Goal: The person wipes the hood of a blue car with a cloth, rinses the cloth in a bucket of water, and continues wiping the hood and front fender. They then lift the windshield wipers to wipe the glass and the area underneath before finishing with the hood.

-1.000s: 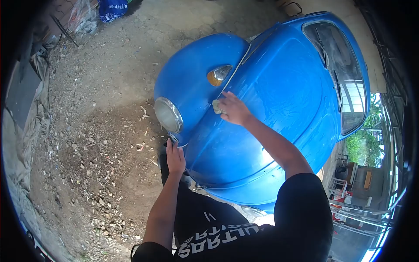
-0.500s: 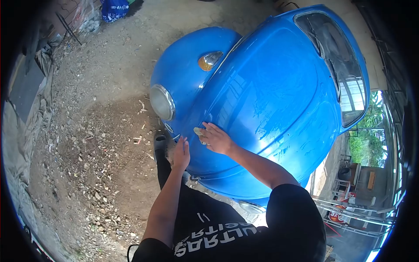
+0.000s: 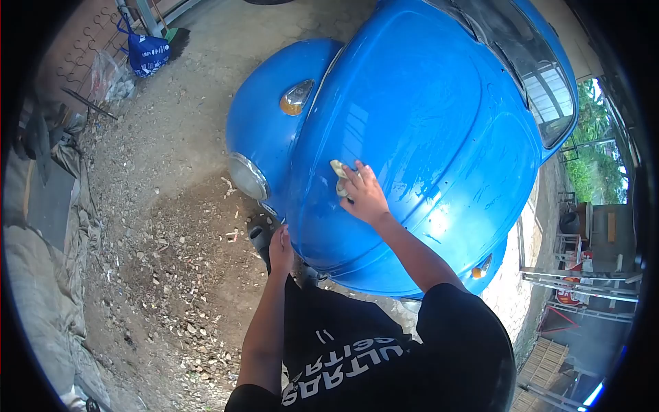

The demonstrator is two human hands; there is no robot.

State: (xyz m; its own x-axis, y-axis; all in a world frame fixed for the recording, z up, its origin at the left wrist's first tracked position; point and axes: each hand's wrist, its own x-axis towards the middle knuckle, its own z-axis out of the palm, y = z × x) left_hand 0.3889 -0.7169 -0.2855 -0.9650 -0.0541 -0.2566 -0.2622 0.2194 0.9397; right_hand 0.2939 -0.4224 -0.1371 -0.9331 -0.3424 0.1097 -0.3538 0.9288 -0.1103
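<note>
A blue car with rounded fenders fills the middle of the view, its curved hood (image 3: 405, 123) glossy with wet-looking streaks. My right hand (image 3: 365, 197) presses a crumpled pale yellow cloth (image 3: 338, 169) against the hood, fingers bent over it; part of the cloth is hidden under the palm. Lower down, my left hand (image 3: 281, 251) is at the car's nose, its fingers stretched out and close together by the hood's front edge, with nothing visible in them. Just beyond that hand is a round headlight (image 3: 248, 176).
An orange-and-clear turn signal (image 3: 297, 97) tops the near fender. Gravelly dirt (image 3: 171, 275) lies to the left, where a blue bag (image 3: 147, 55) stands at the back. Grey sheeting (image 3: 41, 281) lines the left side. Metal rails (image 3: 576, 278) run along the right.
My right hand has slid the cloth farther up and right across the hood. My left hand has stayed near the nose, slightly lower in view. The camera view has shifted.
</note>
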